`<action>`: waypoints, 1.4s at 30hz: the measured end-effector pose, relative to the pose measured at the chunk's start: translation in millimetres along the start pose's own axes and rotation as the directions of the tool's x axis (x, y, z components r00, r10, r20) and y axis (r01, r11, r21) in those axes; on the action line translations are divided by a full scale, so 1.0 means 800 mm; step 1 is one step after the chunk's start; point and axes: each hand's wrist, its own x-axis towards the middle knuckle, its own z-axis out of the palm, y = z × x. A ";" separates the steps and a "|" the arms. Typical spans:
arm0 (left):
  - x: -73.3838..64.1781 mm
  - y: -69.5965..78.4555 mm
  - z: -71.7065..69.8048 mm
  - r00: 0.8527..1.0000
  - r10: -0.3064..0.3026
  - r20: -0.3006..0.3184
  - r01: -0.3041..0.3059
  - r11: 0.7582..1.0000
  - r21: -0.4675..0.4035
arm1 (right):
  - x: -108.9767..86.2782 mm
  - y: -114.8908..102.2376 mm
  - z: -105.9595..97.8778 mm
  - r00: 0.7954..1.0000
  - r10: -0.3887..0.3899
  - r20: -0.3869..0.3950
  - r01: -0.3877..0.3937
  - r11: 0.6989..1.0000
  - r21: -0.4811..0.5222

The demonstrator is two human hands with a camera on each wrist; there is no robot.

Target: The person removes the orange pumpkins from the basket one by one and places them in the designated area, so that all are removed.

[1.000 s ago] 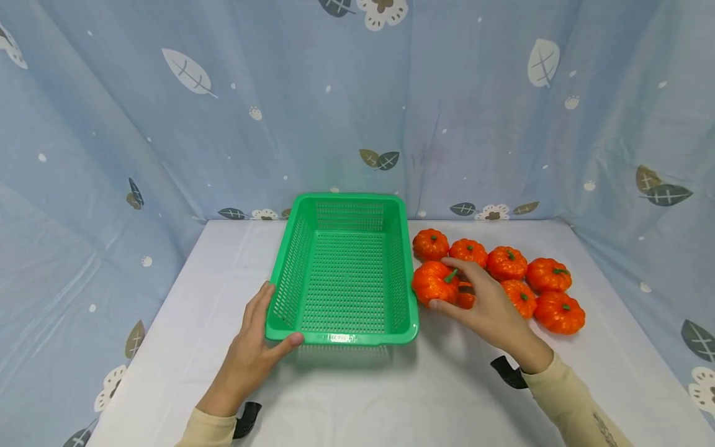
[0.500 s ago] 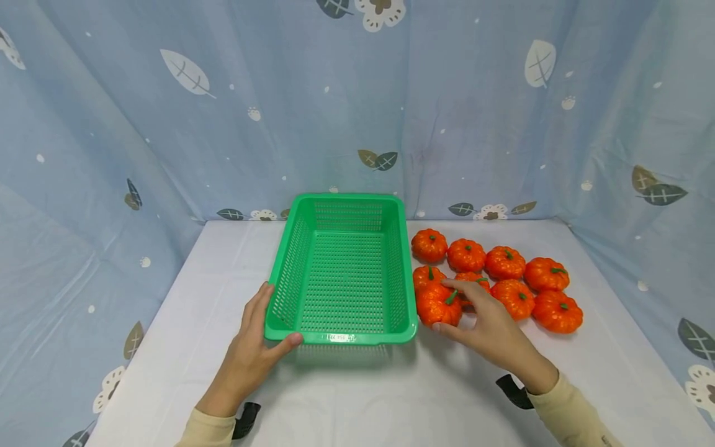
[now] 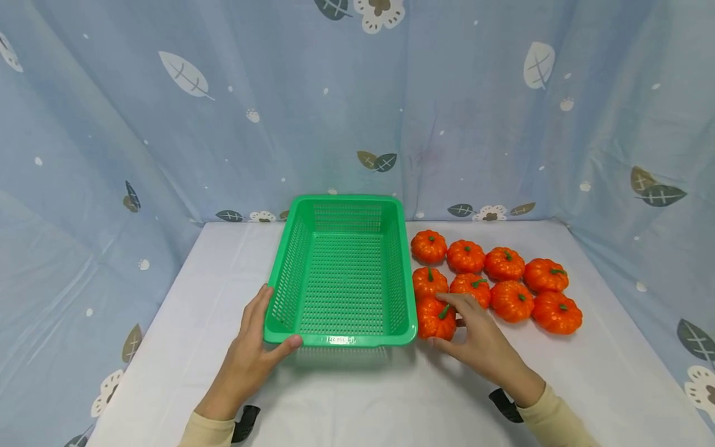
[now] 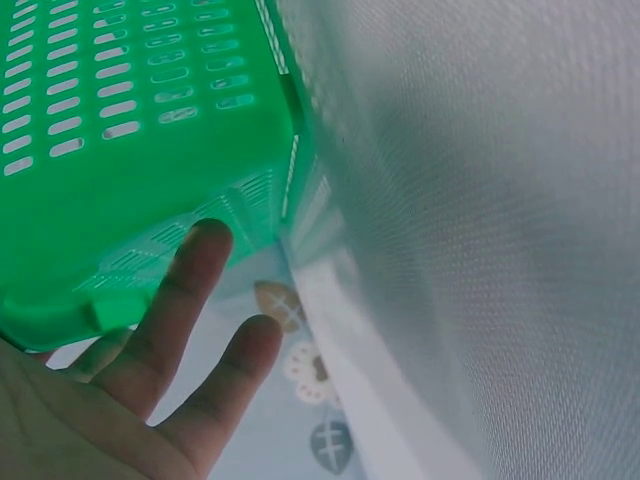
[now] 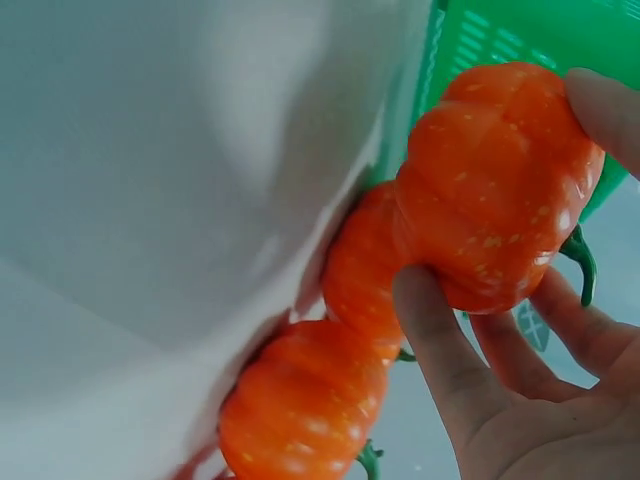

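Observation:
A green plastic basket (image 3: 342,339) with slotted walls stands in the middle of the table, with nothing inside. My left hand (image 3: 251,354) rests at its near left corner, thumb over the front rim; in the left wrist view two fingers (image 4: 190,290) stretch along the basket's wall (image 4: 110,170). My right hand (image 3: 480,341) grips a small orange pumpkin (image 3: 433,320) with a green stem, just right of the basket. The right wrist view has this pumpkin (image 5: 500,180) between thumb and fingers. Whether it touches the table is hidden.
Right of the basket, several more orange pumpkins stand in two rows, among them a back-row pumpkin (image 3: 428,246) and a front-row pumpkin (image 3: 557,313). A white cloth covers the table (image 3: 357,403). Behind hangs a blue patterned curtain (image 3: 335,112).
My right hand has carried the gripped pumpkin toward the near side, along the basket's right wall, uncovering the pumpkins behind. The left hand and basket have stayed put.

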 end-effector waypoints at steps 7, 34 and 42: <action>-0.002 0.001 0.000 1.000 0.001 -0.009 0.000 1.000 0.001 | -0.006 0.002 0.008 1.000 0.022 0.012 -0.022 1.000 -0.013; -0.026 -0.001 -0.005 0.998 -0.053 0.018 0.053 0.998 0.016 | -0.027 -0.007 0.027 0.999 0.041 0.012 -0.041 0.999 -0.033; -0.025 0.001 -0.002 0.998 -0.056 0.019 0.055 0.998 0.011 | -0.028 -0.007 0.024 0.999 0.050 0.002 -0.050 0.998 -0.048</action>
